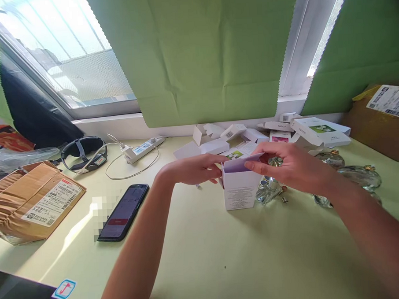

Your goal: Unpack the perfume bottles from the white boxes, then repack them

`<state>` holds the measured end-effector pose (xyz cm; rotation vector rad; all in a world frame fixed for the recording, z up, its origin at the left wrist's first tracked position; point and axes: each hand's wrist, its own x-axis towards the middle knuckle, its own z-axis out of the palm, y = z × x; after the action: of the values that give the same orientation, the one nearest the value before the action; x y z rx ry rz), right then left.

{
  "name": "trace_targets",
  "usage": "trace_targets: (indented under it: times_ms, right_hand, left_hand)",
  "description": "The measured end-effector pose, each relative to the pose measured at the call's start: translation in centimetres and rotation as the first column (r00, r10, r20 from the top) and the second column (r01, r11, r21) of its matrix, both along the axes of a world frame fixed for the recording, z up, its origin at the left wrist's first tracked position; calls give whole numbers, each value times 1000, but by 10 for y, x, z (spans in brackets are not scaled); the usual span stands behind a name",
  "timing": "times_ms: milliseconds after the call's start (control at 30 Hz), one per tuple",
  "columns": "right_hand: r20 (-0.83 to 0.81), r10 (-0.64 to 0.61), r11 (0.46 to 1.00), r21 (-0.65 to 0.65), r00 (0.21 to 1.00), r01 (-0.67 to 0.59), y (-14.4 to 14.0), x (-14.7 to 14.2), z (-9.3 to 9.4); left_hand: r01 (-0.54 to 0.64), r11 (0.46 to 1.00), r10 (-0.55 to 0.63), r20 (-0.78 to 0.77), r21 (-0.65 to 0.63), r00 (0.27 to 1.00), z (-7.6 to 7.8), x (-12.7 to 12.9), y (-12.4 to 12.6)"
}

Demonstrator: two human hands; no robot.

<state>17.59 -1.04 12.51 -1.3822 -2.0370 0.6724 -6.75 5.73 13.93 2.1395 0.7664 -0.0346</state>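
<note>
Green paper covers the window behind a pale green table (204, 255), where a small white box (239, 189) stands upright between both hands. Left hand (193, 169) touches its left top edge, fingers curled loosely; right hand (291, 165) pinches the purple-lined top flap (241, 164) from the right. A phone (124, 212) lies well apart, left, near a brown parcel (30, 203)

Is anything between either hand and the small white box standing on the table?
Nothing visible. The left hand touches the box at its upper left edge, and the right hand holds the raised top flap. The glass bottles lie beside and behind the box, under the right hand, not between.
</note>
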Motion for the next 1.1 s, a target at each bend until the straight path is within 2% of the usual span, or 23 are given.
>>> trace_targets:
  times_ms: [167,367,467,667,900,1100]
  right_hand:
    - [80,-20,998,-63,997,25,0,-3,-3]
    - [122,-67,996,66,990,60,2,-2,-4]
    - [96,-22,996,93,995,13,1,0,-3]
    - [51,60,993,101,997,-65,2,-1,-3]
    - [56,92,984,145,994,-99,4,0,-5]
    - [-12,142,989,43,990,-142,3,1,-5]
  left_hand:
    - [-40,999,41,-31,30,999,-2,-5,2]
    - [-34,999,34,31,-7,999,4,-10,-2]
    - [-10,999,12,45,-31,999,7,-8,-5]
    - [-24,992,28,-32,124,999,4,1,-5]
    - [27,995,-25,-21,100,999,-1,5,-3]
    - [59,990,-61,19,128,998,-7,5,1]
